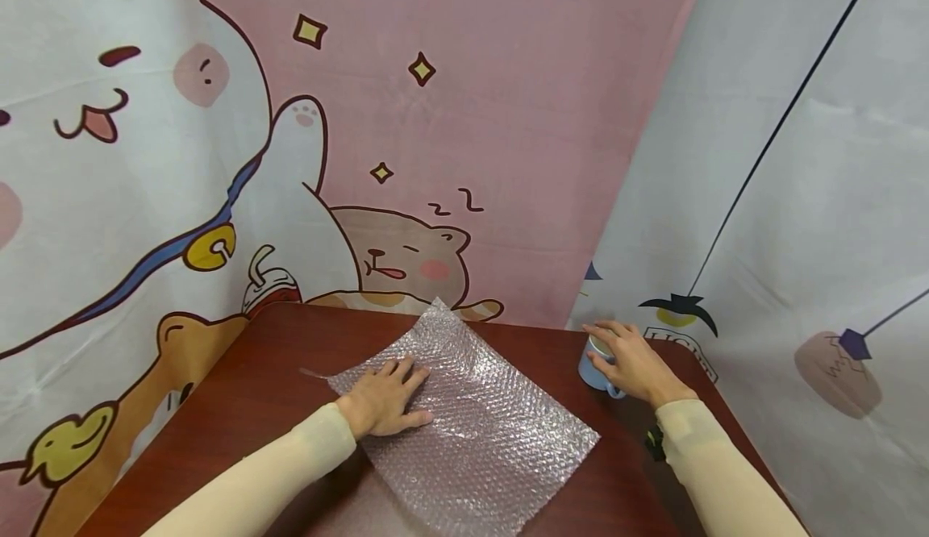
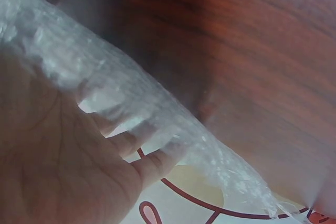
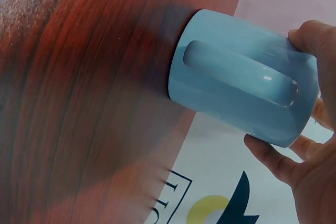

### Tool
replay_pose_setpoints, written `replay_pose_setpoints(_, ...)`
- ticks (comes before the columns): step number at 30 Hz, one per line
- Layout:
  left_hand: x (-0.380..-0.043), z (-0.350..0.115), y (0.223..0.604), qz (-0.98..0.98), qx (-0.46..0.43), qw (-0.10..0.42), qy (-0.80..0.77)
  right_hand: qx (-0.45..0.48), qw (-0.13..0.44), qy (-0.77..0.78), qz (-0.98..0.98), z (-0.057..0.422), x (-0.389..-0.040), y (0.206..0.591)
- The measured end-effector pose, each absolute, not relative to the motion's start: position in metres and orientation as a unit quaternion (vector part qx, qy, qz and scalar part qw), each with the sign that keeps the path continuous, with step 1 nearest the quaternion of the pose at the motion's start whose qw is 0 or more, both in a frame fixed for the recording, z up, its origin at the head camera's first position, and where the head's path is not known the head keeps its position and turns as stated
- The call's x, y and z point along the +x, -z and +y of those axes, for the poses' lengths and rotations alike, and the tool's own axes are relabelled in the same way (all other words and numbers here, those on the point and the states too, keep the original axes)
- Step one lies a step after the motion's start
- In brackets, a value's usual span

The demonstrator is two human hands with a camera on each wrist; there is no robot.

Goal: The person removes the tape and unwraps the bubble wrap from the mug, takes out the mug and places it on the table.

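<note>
A sheet of clear bubble wrap (image 1: 479, 408) lies at a slant across the dark red wooden table. My left hand (image 1: 385, 398) rests on its left part with the fingers spread; in the left wrist view the palm (image 2: 58, 156) faces the wrap's edge (image 2: 131, 82), which stands off the tabletop. A light blue mug (image 1: 593, 369) stands upright near the table's back right. From above, my right hand (image 1: 630, 360) grips it round the rim. The right wrist view shows the mug's handle (image 3: 241, 74) and fingertips on both sides of its upper end.
Behind the table (image 1: 254, 384) hangs a printed cloth (image 1: 508, 118) with cartoon animals, close to the back edge. Another pale cloth (image 1: 820, 222) hangs along the right side. By the right cuff sits a small dark object (image 1: 656, 443), too unclear to name.
</note>
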State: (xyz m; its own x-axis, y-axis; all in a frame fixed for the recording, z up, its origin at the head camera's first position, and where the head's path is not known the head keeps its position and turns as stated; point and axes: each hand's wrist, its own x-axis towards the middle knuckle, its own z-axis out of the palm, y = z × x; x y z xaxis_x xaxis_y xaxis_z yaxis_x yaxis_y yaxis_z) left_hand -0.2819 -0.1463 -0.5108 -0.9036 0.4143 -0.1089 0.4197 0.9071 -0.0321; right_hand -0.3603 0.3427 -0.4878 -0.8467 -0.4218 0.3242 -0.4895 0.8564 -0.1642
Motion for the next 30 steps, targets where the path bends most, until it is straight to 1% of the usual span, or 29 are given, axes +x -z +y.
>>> replay_pose_setpoints(10, -0.2822, -0.1466, 0.5089, 0.976, 0.208, 0.06, 0.022, 0.245, 0.152, -0.117, -0.95, 0.3451, -0.3626, 0.4912)
replay_pose_setpoints(17, -0.2845, -0.1474, 0.5089, 0.976, 0.212, 0.054, 0.021, 0.239, 0.152, -0.117, -0.952, 0.3451, -0.3626, 0.4914)
replay_pose_setpoints(24, -0.2859, -0.1482, 0.5086, 0.976, 0.209, 0.058, 0.023, 0.232, 0.146, -0.11, -0.955, 0.3435, -0.3626, 0.4924)
replay_pose_setpoints(30, -0.2856, -0.1479, 0.5096, 0.976, 0.209, 0.055, 0.025, 0.237, 0.156, -0.104, -0.953, 0.3418, -0.3598, 0.492)
